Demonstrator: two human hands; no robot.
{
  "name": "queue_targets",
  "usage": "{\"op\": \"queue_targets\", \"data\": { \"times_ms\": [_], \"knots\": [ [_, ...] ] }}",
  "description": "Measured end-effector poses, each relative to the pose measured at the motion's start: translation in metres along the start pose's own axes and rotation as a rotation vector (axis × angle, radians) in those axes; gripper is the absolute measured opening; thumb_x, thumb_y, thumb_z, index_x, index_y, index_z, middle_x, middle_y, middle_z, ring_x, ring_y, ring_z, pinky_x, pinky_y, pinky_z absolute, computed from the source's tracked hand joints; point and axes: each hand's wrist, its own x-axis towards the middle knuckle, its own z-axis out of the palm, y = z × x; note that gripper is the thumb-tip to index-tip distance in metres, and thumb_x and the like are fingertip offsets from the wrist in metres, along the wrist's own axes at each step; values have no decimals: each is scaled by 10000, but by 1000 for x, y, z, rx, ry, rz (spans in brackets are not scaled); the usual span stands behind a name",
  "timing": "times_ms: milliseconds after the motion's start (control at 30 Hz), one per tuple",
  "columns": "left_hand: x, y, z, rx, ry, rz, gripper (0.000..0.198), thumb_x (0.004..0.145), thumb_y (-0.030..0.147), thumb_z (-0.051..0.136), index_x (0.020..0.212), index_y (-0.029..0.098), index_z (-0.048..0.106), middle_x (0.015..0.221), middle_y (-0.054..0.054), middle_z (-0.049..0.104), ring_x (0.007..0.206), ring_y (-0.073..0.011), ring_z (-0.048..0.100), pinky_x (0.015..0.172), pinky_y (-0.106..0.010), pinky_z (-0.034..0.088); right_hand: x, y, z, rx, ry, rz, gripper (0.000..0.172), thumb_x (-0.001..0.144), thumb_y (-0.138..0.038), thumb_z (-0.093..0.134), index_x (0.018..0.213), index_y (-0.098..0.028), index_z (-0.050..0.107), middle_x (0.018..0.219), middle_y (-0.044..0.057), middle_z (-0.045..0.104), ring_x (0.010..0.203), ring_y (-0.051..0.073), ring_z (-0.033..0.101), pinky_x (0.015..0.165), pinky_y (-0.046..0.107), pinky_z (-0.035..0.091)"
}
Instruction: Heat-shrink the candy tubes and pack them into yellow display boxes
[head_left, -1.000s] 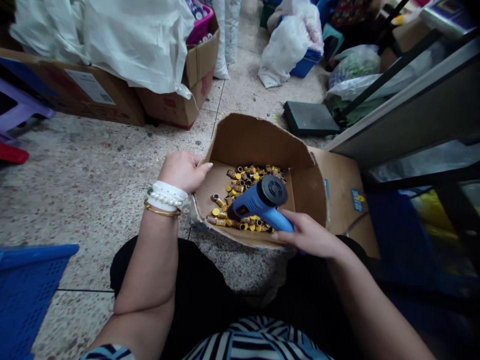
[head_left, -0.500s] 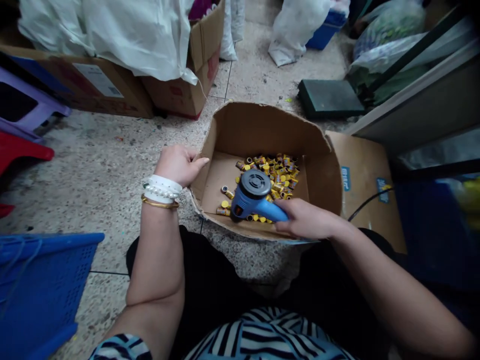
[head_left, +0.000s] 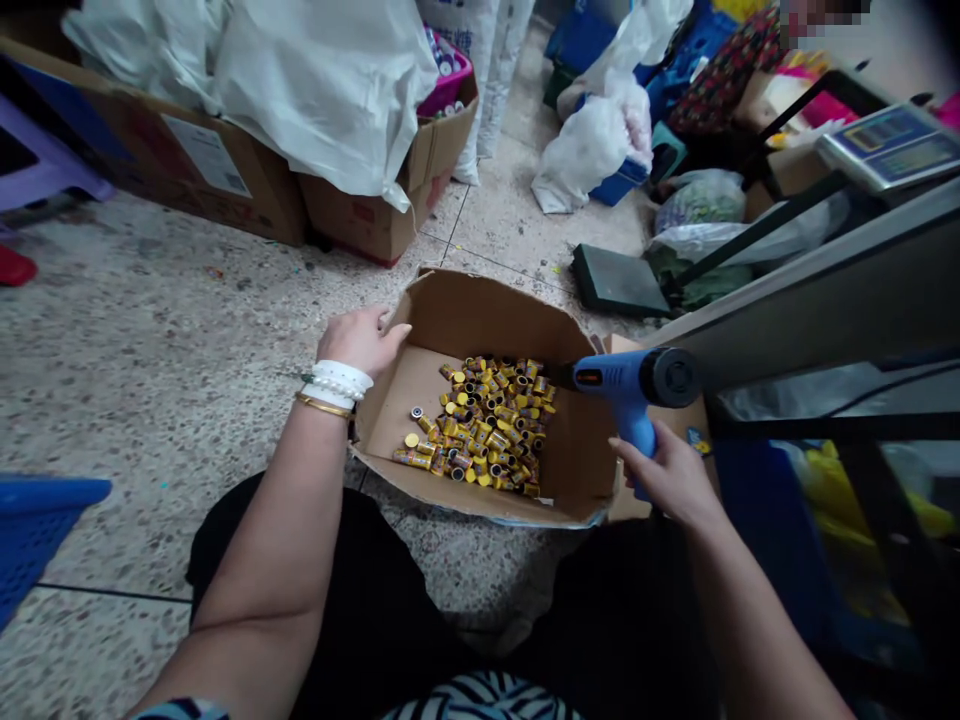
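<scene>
the cardboard box [head_left: 487, 310] of tiny yellow bottles [head_left: 487, 430] is pinched by the left hand [head_left: 364, 340], maybe against sliding, while over its right side the heat gun [head_left: 611, 378] is gripped by the right hand [head_left: 675, 475].

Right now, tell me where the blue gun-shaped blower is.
In the head view, the blue gun-shaped blower is right of centre, in the right hand, its dark nozzle pointing left over the right side of the brown cardboard box.
</scene>
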Motion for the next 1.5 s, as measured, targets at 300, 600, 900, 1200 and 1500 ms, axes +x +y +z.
{"op": "queue_targets", "data": {
  "times_ms": [300, 600, 900, 1200, 1500],
  "knots": [
    [9, 0, 29, 135, -177, -131, 511, 887, 440, 432, 1259, 112, 556, 1147, -239, 672, 1069, -366, 629, 847, -427, 493, 9, -21, 18, -242, 23, -72, 353, 833, -542, 517, 902, -201, 576, 680, 54, 628, 678, 230, 614, 607, 294, 379],
    [13, -6, 42, 102, -138, -138, 451, 901, 363, 378, 1212, 143, 618, 1126, -203, 688, 1049, -327, 630, 874, -410, 482, 37, -33, 20, -116, 123, -47, 378, 811, -551, 514, 893, -189, 589, 644, 35, 624, 648, 216, 603, 601, 299, 393],
    [14, -2, 46, 93, -143, -138, 477, 900, 379, 402, 1188, 84, 640, 1184, -215, 664, 1092, -328, 604, 938, -392, 449, -30, -5, -1, -166, -325, -60, 302, 797, -507, 580, 881, -220, 539, 595, 16, 643, 511, 185, 603, 534, 282, 398],
    [14, -4, 45, 81, -127, -136, 465, 888, 369, 435, 1171, 81, 665, 1165, -221, 671, 1085, -350, 608, 929, -417, 459, -39, -14, 20, -278, -164, -156, 336, 808, -515, 536, 955, -214, 554, 653, 46, 636, 642, 242, 630, 589, 309, 392],
    [13, 3, 49, 83, -146, -102, 520, 895, 403, 421, 1160, 24, 659, 1153, -241, 661, 1106, -366, 587, 952, -421, 440, -46, -43, 27, -173, -377, -261, 250, 829, -468, 554, 884, -225, 534, 686, 15, 619, 632, 190, 594, 586, 280, 385]
  ]
}}
